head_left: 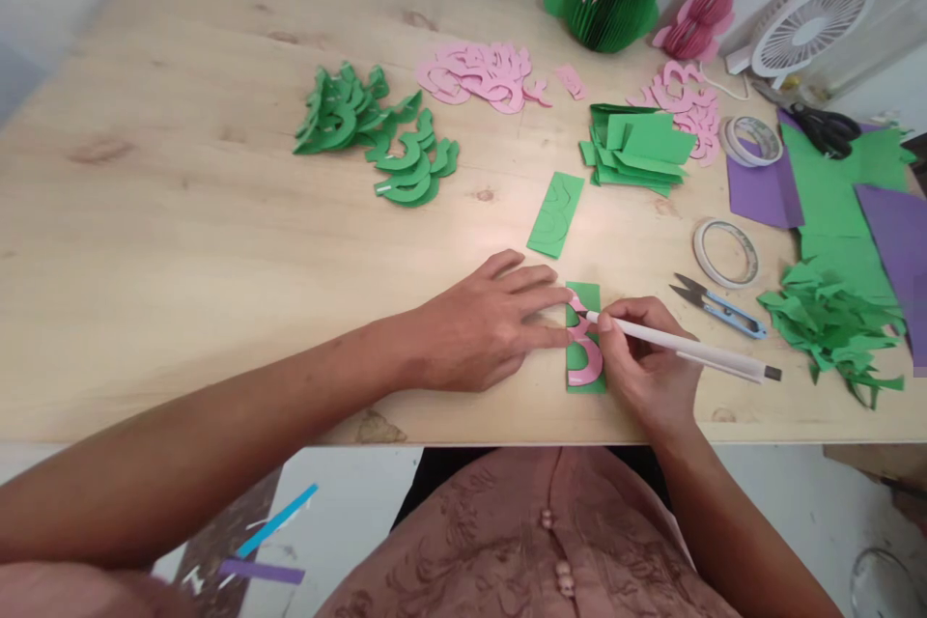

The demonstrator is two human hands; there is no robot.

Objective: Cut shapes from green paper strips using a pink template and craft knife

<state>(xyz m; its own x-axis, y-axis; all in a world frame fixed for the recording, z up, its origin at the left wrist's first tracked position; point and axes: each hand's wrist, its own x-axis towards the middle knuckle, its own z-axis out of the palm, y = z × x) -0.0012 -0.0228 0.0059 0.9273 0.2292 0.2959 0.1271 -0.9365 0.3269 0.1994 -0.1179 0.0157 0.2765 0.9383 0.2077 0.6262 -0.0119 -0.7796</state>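
Far left of a small green paper rectangle (593,299), I am seeing wavy green paper cut-outs (416,179) lying. Beside the rectangle, the left hand (482,330) is grasping nothing, only touching its left side. On the rectangle, a curvy pink paper shape (595,363) is resting. At its right, the right hand (656,381) is gripping a slim white pen (702,352).

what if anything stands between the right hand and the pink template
Nothing visible does: the white pen in the right hand has its tip at the edge of the pink template. The left hand touches the template's left side, clear of the tip.
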